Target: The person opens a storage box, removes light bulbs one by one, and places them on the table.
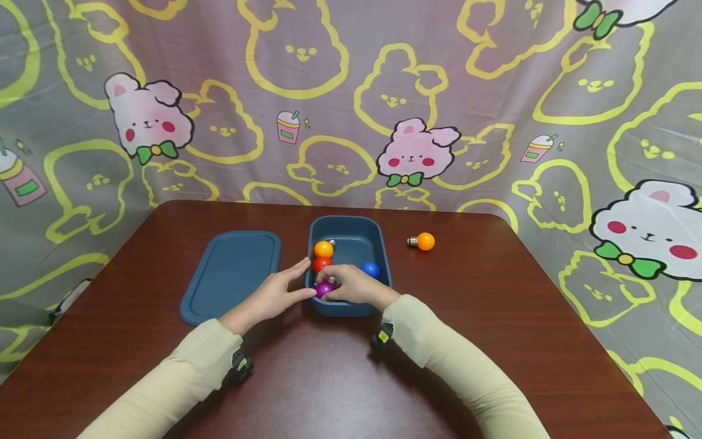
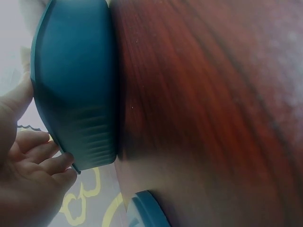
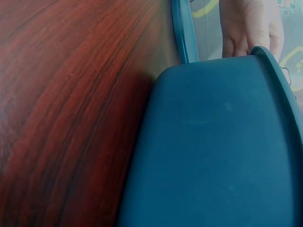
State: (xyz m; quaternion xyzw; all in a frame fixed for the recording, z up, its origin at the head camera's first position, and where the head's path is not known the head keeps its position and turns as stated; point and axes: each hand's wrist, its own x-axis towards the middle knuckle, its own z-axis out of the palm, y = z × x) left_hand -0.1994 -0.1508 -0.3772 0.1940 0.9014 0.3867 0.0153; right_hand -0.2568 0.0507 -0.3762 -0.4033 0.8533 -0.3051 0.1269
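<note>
In the head view, a dark blue plastic box (image 1: pixel 347 310) stands on the table. My right hand (image 1: pixel 356 284) reaches over its near end and pinches a purple light bulb (image 1: pixel 325 290) in the near left corner. Beyond that bulb, along the left wall, lie a red bulb (image 1: pixel 320 264) and an orange bulb (image 1: pixel 323 249). A blue bulb (image 1: pixel 370 269) lies by the right wall. My left hand (image 1: pixel 272 295) touches the left rim with thumb and fingers spread; the left wrist view shows its fingertips (image 2: pixel 66 163) right at the rim. The box wall hides my right hand in its wrist view.
Left of the box lies its flat blue lid (image 1: pixel 233 274). Another orange bulb (image 1: pixel 425 241) rests on the brown table (image 1: pixel 466 305), to the right of the box. A patterned curtain (image 1: pixel 340 73) hangs behind the table and at both sides.
</note>
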